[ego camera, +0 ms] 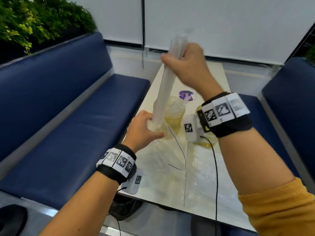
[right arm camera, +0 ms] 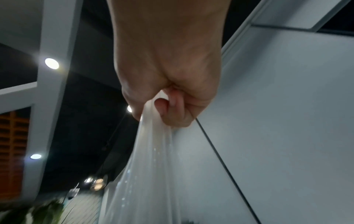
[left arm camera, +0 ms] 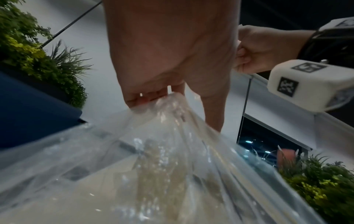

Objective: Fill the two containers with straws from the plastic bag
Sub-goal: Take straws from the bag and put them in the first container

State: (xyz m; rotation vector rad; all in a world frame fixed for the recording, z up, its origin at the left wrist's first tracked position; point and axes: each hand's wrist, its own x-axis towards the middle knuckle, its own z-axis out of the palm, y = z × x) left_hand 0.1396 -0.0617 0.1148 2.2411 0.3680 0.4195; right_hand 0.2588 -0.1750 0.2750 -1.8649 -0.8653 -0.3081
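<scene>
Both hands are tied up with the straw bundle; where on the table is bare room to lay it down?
Far end of the table, beyond the purple sticker. Crowded: containers mid-table, plastic bag across the near half.

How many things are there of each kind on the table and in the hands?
Hands: 2, left hand and right hand
Bundle of white straws in clear wrap: 1
Clear yellowish plastic containers: 2
Clear plastic bag lying on the table: 1
Round purple sticker: 1
Total: 7
</scene>
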